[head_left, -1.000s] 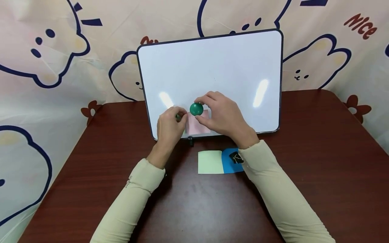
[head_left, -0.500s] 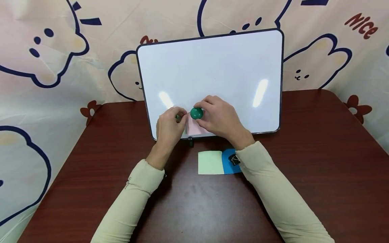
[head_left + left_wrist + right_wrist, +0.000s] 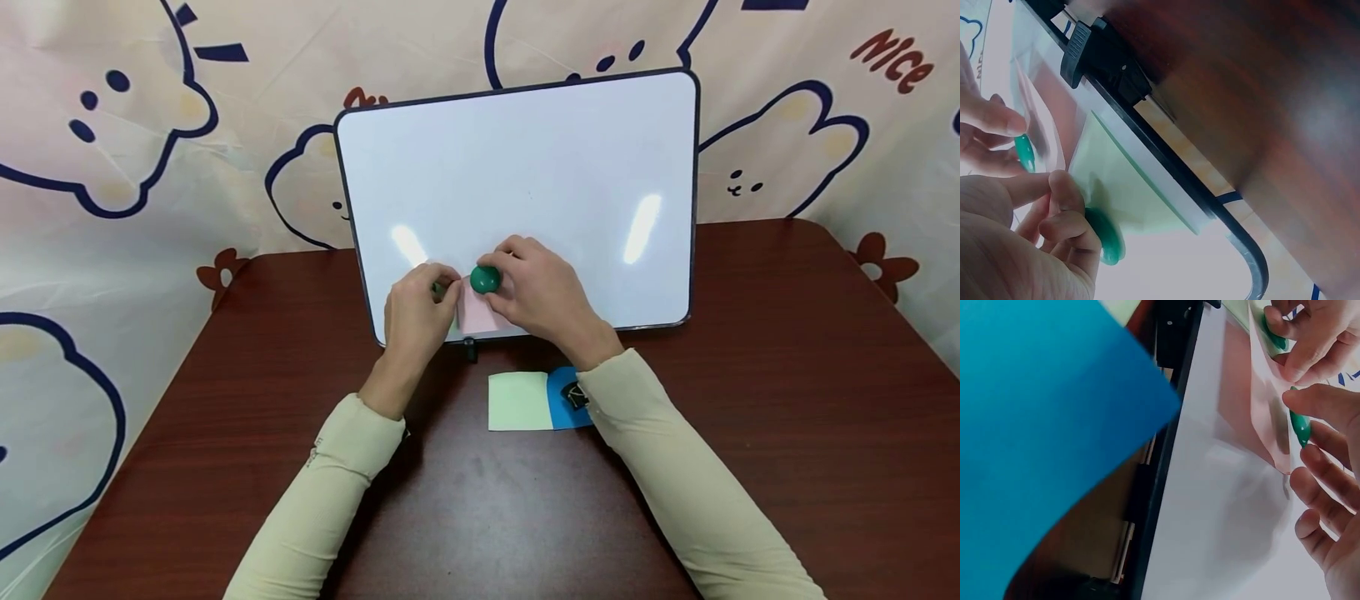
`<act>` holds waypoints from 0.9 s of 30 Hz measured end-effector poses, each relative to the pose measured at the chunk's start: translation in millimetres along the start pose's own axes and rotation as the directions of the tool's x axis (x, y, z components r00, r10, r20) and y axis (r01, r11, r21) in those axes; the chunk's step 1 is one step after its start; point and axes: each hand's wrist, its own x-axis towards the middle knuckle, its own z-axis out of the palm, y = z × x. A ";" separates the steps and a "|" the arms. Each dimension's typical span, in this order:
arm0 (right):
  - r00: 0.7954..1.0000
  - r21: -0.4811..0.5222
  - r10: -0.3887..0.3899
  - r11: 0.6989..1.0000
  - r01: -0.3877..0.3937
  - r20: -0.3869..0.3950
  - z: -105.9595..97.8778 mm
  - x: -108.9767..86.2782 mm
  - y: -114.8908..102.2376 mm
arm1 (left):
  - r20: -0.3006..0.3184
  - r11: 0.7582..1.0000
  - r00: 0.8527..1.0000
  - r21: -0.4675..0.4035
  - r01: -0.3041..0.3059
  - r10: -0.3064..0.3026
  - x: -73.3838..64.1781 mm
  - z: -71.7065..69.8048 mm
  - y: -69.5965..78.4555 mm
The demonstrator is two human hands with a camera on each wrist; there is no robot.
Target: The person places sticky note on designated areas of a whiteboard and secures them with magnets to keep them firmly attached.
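A pink paper note (image 3: 477, 314) lies against the lower part of a whiteboard (image 3: 525, 167), its free side curling off the board in the right wrist view. My left hand (image 3: 420, 312) pinches the note's upper left corner between thumb and forefinger. With thumb and fingers, my right hand (image 3: 543, 292) grips a round green magnet (image 3: 485, 279) by its rim, at the note's top edge. A second green magnet (image 3: 1105, 236) sits on a pale green note (image 3: 1125, 187) on the board, partly hidden behind my left fingers.
Below the board, a pale green sheet (image 3: 519, 402) and a blue sheet (image 3: 561, 408) lie side by side on the dark wooden table (image 3: 480, 517). A black clip (image 3: 576, 395) is on the blue sheet, partly behind my right sleeve. A black support (image 3: 1110, 62) grips the board's bottom edge.
My right hand has moved slightly down and left, bringing the green magnet lower onto the pink note's top edge. The left hand has kept its pinch in place.
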 end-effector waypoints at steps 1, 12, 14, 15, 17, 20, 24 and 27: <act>1.000 -0.001 0.002 1.000 -0.002 0.004 0.6 0.0 0.1 | 0.000 1.000 1.000 0.000 0.000 0.000 0.0 -0.1 -0.1; 0.999 0.005 0.039 0.999 -0.039 0.025 0.9 0.0 0.1 | 0.000 1.000 1.000 -0.009 -0.005 0.005 0.7 -0.1 -0.7; 0.999 0.010 0.040 0.999 -0.040 0.033 -0.5 -0.5 -0.5 | 0.002 1.000 1.000 -0.009 -0.001 0.001 0.5 0.8 -1.6; 0.998 0.014 0.042 0.999 -0.042 0.038 -2.3 -1.0 -1.2 | 0.003 1.000 1.000 -0.010 0.002 -0.002 0.2 1.2 -1.9; 0.999 0.029 0.040 0.999 -0.041 0.037 -8.0 -3.3 -2.3 | 0.003 1.000 1.000 -0.011 0.008 -0.008 -0.3 1.6 -2.4; 0.998 0.069 0.058 0.996 -0.061 0.039 -22.6 -8.9 -4.9 | -0.002 1.000 1.000 -0.008 0.013 -0.013 -0.8 1.7 -2.4; 0.995 0.107 0.094 0.989 -0.098 0.046 -42.8 -19.5 -6.8 | -0.009 1.000 1.000 -0.005 0.012 -0.012 -0.2 1.1 -1.9; 0.995 0.103 0.085 0.991 -0.090 0.049 -52.8 -29.5 -6.3 | -0.011 1.000 1.000 -0.009 0.011 -0.011 0.1 0.7 -2.2</act>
